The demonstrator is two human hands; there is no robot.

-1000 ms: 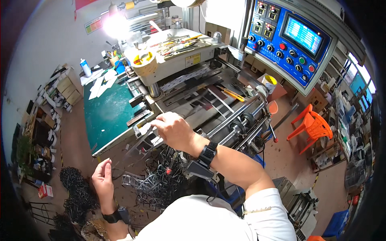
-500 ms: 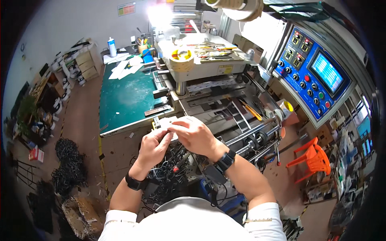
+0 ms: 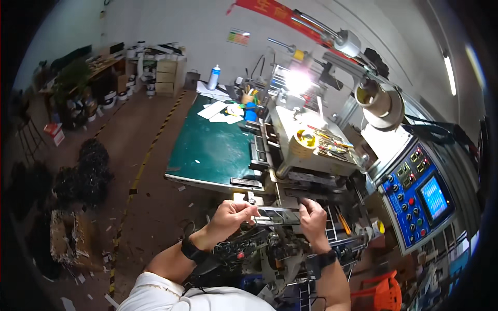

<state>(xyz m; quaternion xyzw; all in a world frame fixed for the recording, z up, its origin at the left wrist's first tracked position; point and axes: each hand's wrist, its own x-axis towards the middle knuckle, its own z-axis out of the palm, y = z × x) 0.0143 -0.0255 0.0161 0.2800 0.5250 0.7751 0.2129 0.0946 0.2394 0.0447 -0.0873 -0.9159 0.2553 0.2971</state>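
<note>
My left hand (image 3: 232,215) is raised over the front of the machine, thumb and fingertips pressed together. To its right, my right hand (image 3: 313,220) is also closed, with its fingers curled toward the thumb. A pale, narrow strip-like shape (image 3: 277,210) shows between the two hands; I cannot tell whether it is held or belongs to the machine behind. Whatever the fingertips pinch is too small to make out. Just beyond my left hand is a small metal fitting (image 3: 251,198) at the machine's edge.
A green-topped table (image 3: 207,150) adjoins the machine's left side. Tools lie on the raised machine head (image 3: 290,122), beside a tape roll (image 3: 305,139). A blue control panel (image 3: 417,194) hangs at the right, above an orange chair (image 3: 386,293). Black tangled scrap (image 3: 85,171) lies on the floor at left.
My hands, together half a second ago, are now apart, the right one farther right. The view has turned left and tilted, so the machine appears farther right.
</note>
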